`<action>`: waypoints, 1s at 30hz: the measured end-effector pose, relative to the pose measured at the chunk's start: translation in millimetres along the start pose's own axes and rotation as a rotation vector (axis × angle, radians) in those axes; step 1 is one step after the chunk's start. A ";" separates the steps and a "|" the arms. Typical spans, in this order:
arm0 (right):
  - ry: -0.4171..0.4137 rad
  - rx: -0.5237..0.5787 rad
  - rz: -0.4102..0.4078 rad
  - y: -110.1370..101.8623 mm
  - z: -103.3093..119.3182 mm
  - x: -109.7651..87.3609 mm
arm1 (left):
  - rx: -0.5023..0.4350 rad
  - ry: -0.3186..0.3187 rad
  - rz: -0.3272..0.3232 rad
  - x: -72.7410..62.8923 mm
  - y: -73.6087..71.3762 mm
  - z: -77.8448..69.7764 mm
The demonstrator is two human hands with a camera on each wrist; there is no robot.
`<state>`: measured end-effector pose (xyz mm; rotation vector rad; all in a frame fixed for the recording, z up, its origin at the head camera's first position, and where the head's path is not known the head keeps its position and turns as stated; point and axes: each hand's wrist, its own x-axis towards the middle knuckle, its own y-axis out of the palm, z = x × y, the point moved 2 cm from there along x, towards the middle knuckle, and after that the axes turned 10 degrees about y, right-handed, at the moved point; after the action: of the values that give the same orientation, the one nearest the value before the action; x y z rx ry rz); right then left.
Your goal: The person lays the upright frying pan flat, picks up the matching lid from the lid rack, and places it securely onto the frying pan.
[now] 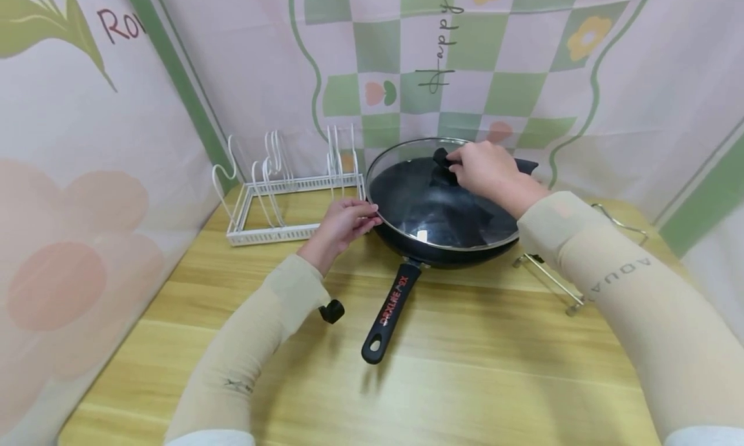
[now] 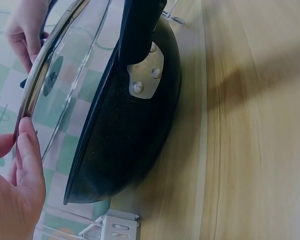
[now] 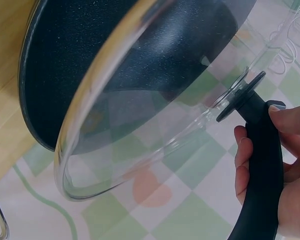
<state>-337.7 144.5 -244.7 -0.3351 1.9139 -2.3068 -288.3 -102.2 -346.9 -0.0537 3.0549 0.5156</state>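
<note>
A black frying pan [image 1: 459, 259] rests on the wooden table, its long handle [image 1: 392, 310] pointing toward me. Over it is a clear glass lid [image 1: 447, 213] with a metal rim. The wrist views show a gap between lid and pan rim, so the lid is raised and tilted. My right hand [image 1: 485, 168] grips the lid's black handle [image 3: 265, 160], fingers on one side and thumb near its top. At the left edge, my left hand [image 1: 343, 226] pinches the lid rim [image 2: 32, 85] between thumb and fingers.
Left of the pan stands a white wire rack [image 1: 241, 237] with upright dividers. A metal wire stand [image 1: 555, 279] sits to the right, partly hidden by my right sleeve. Behind the wooden table [image 1: 465, 368] hangs a patterned cloth [image 1: 378, 46].
</note>
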 end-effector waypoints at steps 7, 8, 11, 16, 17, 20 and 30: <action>-0.013 -0.036 -0.008 3.1 0.3 1.1 | -0.010 -0.010 -0.035 1.0 1.4 4.6; -0.015 -0.045 -0.010 3.6 0.8 1.1 | -0.010 -0.011 -0.041 1.3 1.2 5.5; -0.018 -0.061 -0.011 5.7 1.9 1.1 | -0.015 -0.008 -0.057 1.6 0.0 6.5; -0.026 -0.081 -0.018 10.1 4.7 0.7 | -0.012 -0.005 -0.078 1.6 -3.0 6.8; -0.033 -0.092 -0.023 11.1 5.8 0.7 | -0.012 -0.005 -0.081 1.5 -3.8 6.6; -0.052 -0.117 -0.044 13.8 8.0 0.8 | -0.012 -0.008 -0.084 1.3 -6.0 6.1; -0.052 -0.106 -0.029 19.9 3.4 0.5 | -0.025 -0.028 -0.088 1.9 -6.2 6.3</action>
<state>-338.2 137.4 -263.6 -0.4332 2.0235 -2.1960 -289.7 -106.0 -355.0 -0.1799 3.0030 0.5433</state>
